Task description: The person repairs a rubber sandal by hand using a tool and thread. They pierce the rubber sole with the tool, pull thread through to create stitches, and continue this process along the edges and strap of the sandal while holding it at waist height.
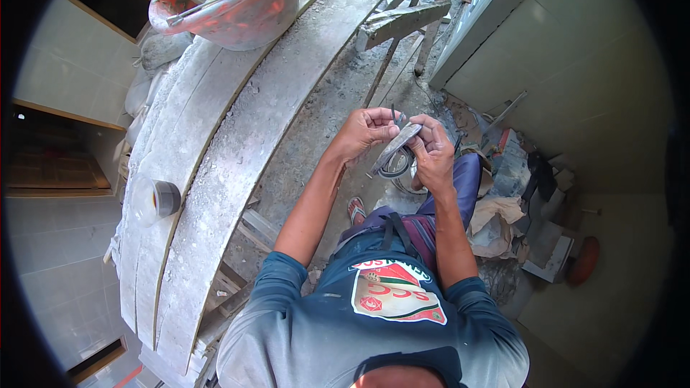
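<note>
In front of my body, both hands hold up a flat, oblong grey thing (pixel 393 152) with a dark coil or ring (pixel 394 171) hanging under it. Its exact kind cannot be made out. My right hand (pixel 434 151) is closed round its right side, thumb on the near face. My left hand (pixel 368 131) pinches at its upper end, where a short dark piece sticks up between the fingers. What the left fingertips grip is too small to name.
Dusty planks (pixel 248 129) form a platform at left, bearing a clear plastic tub (pixel 155 201) and a red-stained basin (pixel 244 20). A wooden trestle (pixel 402 23) stands ahead. Rubble, paper bags (pixel 496 219) and boxes lie on the floor at right, beside a wall (pixel 560 65).
</note>
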### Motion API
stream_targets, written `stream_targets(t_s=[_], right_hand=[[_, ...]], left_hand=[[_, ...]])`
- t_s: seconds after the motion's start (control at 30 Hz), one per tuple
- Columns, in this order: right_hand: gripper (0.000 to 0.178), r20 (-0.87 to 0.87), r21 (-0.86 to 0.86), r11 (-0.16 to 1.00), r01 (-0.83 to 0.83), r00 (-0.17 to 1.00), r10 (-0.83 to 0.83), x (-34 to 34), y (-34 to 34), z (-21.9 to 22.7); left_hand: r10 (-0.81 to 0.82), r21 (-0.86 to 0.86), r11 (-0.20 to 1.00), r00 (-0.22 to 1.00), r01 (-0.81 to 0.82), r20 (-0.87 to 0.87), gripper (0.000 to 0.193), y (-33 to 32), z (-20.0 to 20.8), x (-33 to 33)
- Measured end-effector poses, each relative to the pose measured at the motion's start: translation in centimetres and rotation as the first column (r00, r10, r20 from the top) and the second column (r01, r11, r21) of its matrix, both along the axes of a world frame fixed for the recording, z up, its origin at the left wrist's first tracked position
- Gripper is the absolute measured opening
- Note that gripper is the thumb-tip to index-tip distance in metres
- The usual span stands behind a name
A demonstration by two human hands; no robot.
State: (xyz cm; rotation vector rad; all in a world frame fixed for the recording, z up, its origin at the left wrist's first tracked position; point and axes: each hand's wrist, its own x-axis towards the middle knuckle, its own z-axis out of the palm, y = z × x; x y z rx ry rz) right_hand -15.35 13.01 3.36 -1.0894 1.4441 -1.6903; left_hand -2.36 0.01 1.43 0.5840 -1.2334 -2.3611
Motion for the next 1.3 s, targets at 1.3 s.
stream_targets(t_s=[1.3], right_hand=[[0.028, -0.650, 0.133, 0.972, -0.195, 0.723, 0.234, -5.1, -0.1, 3.5]], left_hand=[[0.436, -0.222, 0.882, 0.898, -0.416, 0.051, 0.016, -0.5, 3.5, -2.5]])
